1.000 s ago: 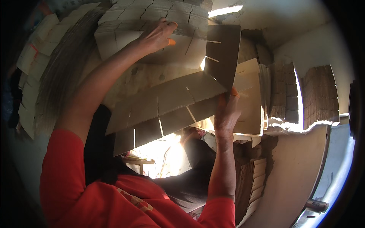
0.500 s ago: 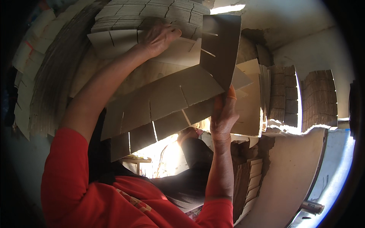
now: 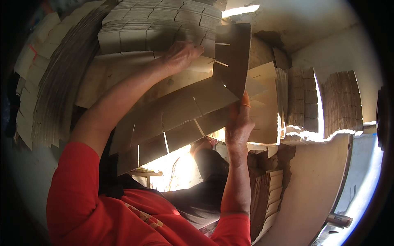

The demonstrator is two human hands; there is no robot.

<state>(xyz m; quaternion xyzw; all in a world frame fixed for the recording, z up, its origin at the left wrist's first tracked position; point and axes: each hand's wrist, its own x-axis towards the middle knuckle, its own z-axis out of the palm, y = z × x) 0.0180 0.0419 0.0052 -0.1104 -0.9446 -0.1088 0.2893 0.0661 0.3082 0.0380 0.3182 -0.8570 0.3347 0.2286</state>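
Note:
My left hand [image 3: 182, 55] is closed on the far edge of a pale slotted cardboard strip [image 3: 123, 63], just in front of a tall stack of slotted cardboard strips [image 3: 160, 20]. My right hand [image 3: 239, 127], with an orange cover on one finger, grips several slotted cardboard dividers at their right end. One long divider [image 3: 176, 102] slants down to the left, with another beneath it. A shorter divider [image 3: 233, 53] stands up crosswise from their right end. Light shines through some slots. The fingers of my right hand are partly hidden behind the cardboard.
More stacked cardboard [image 3: 57, 82] curves along the left side. Bundles of slotted cardboard [image 3: 303, 98] stand at the right, and another pile [image 3: 266, 201] lies below by my right forearm. A metal cylinder [image 3: 339, 220] sits at the lower right. Bright light comes from below.
My left hand has drawn a cardboard strip away from the stack toward me, moving slightly right. The dividers in my right hand have shifted a little left and the upright one lower.

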